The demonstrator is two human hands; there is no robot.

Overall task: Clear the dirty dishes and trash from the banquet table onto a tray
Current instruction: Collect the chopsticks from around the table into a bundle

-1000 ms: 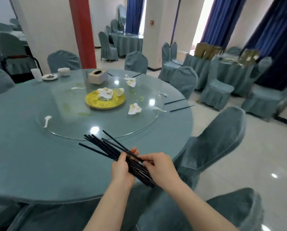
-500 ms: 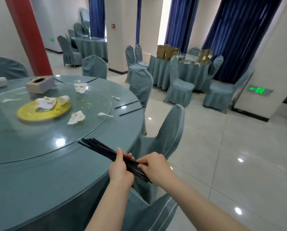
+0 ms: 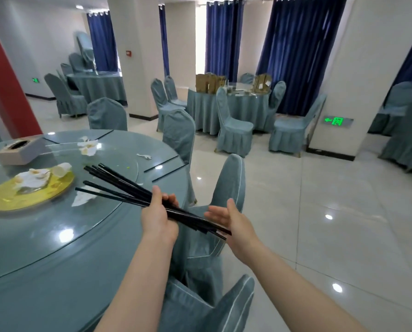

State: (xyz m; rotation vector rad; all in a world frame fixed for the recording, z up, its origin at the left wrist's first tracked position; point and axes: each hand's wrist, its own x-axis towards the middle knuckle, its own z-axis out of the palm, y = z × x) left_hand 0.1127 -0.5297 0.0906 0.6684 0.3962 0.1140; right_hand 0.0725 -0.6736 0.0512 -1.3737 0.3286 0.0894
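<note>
Fingers (image 3: 170, 200) of our left hand (image 3: 158, 218) curl round the black chopsticks (image 3: 118, 185); our right hand (image 3: 233, 218) has let go, palm open beside their ends. We judge the bundle squared, ready for a tray, none visible.

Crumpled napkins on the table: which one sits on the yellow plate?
The napkin nearest the left edge lies on the yellow plate. The other two rest on the glass turntable: one far, one beside the plate.

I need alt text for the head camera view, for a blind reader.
The left hand grips a bundle of black chopsticks over a round banquet table; the open right hand touches their ends. A yellow plate holds crumpled napkins.
</note>
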